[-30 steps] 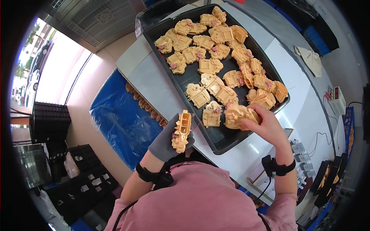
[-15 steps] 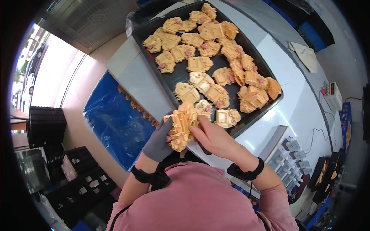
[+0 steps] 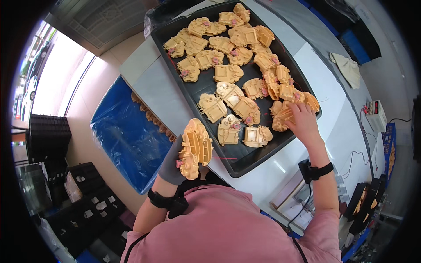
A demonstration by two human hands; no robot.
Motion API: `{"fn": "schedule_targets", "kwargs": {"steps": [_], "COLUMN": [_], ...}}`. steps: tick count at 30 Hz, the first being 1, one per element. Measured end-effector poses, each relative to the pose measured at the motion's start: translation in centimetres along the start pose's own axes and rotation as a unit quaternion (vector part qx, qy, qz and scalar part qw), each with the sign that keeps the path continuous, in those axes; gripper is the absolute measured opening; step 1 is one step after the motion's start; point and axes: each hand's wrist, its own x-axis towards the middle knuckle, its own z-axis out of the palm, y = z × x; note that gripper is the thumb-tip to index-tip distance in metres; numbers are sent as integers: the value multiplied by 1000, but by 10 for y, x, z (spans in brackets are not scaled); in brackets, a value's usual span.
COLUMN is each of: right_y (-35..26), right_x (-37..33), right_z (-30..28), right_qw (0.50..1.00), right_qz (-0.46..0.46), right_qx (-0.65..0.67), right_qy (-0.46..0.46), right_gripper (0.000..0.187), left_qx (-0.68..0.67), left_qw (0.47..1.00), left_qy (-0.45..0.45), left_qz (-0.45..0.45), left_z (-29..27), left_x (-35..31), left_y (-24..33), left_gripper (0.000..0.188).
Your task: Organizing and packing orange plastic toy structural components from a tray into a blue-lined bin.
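My left hand (image 3: 172,164), in a grey glove, is closed round tan moulded plastic housings (image 3: 196,149), seemingly two stacked face to face, held upright in front of my chest. A small pink-red part sticks out at their left side. My bare right hand (image 3: 302,120) reaches to the right end of a black tray (image 3: 232,171). Its fingers are bent over a tan plastic housing (image 3: 280,116) lying in a heap there; the fingertips are partly hidden among the pieces. Several similar housings (image 3: 228,73), many with pink-red gear-like parts, lie spread over the tray.
The tray rests on a white table (image 3: 267,175). A blue plastic-lined container (image 3: 127,136) with more tan pieces stands at the left. To the right are a white fixture box (image 3: 298,197), a small meter with a display (image 3: 376,111) with wires, and a pale cloth (image 3: 345,68).
My right hand has left the housings in my left hand and moved right to the heap at the tray's right end. My left hand keeps its hold, shifted slightly left.
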Motion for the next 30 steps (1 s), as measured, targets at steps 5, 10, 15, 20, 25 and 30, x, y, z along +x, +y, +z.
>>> {"fn": "schedule_targets", "kwargs": {"steps": [5, 10, 15, 20, 25, 30], "right_y": [-13, -39, -91, -103, -127, -127], "right_x": [5, 6, 9, 18, 33, 35], "right_z": [-14, -40, -54, -64, -64, -63], "right_qw": [974, 926, 745, 632, 575, 605], "right_qz": [80, 132, 110, -102, -211, -196], "right_qx": [140, 324, 639, 679, 705, 701], "right_qy": [-160, -141, -157, -360, -359, -322], "right_gripper": [40, 39, 45, 38, 35, 34], "left_qx": [86, -141, -149, -12, -72, 461], "left_qw": [994, 990, 981, 983, 991, 860], "left_qy": [0, 4, -121, -174, -100, -43], "left_qz": [74, 22, -2, 64, 56, 216], "left_z": [-20, -11, 14, 26, 6, -1], "left_x": [1, -5, 8, 3, -3, -18], "left_y": [-5, 0, 3, -2, -16, -27], "left_gripper": [49, 54, 59, 65, 54, 51]}}
